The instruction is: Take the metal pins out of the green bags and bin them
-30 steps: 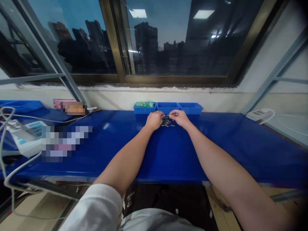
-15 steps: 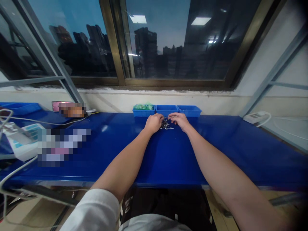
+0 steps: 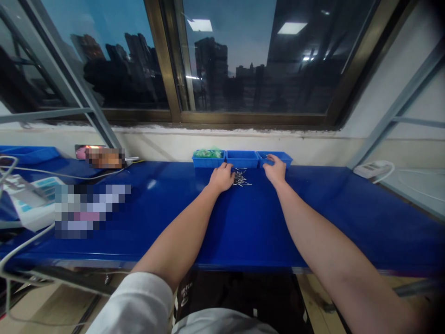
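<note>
A small pile of thin, shiny metal pins (image 3: 240, 177) lies on the blue table (image 3: 253, 222). At the pile's left edge rests my left hand (image 3: 221, 177), its fingers curled together; whatever is in them is too small to make out. My right hand (image 3: 276, 170) is at the front of the right blue bin (image 3: 285, 160), its fingertips over the rim and its thumb apart from the fingers. No held item shows in it. The middle blue bin (image 3: 242, 160) stands directly behind the pile. Green material (image 3: 211, 153) fills the left blue bin (image 3: 208, 162).
To the left are a white device with a keypad (image 3: 38, 199), a phone (image 3: 83, 151) and loose cables. A white power strip (image 3: 369, 170) lies at the far right. Metal frame posts (image 3: 385, 111) rise on both sides before a window.
My right hand has moved right, from above the pins to the right bin, and its fingers have spread. My left hand stays by the pile.
</note>
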The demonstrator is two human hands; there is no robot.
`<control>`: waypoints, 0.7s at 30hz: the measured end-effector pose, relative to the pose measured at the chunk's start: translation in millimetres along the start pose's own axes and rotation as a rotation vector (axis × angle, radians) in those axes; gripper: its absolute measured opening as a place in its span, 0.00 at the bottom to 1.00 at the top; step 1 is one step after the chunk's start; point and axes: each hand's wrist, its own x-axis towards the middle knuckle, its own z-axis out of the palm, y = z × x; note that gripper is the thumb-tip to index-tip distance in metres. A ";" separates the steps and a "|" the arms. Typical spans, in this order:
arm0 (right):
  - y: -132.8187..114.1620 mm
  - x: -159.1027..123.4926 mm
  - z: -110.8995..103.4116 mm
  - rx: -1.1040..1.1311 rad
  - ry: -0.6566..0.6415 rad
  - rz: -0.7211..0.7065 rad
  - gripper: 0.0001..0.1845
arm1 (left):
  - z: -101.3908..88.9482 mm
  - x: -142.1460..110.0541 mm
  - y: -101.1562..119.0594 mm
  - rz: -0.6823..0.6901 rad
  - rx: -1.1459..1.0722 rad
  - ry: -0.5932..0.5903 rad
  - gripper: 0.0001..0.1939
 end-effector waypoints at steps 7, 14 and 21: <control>-2.4 -1.3 4.9 0.009 -0.007 0.172 0.38 | 2.1 0.2 -0.3 -0.025 -0.005 -0.050 0.21; -10.1 -3.2 2.2 -0.061 0.018 0.062 0.32 | -4.0 -5.0 4.5 -0.024 -0.093 -0.221 0.40; -26.4 -14.9 6.0 0.089 -0.374 -0.130 0.08 | -2.9 -7.2 5.6 0.002 -0.072 -0.320 0.50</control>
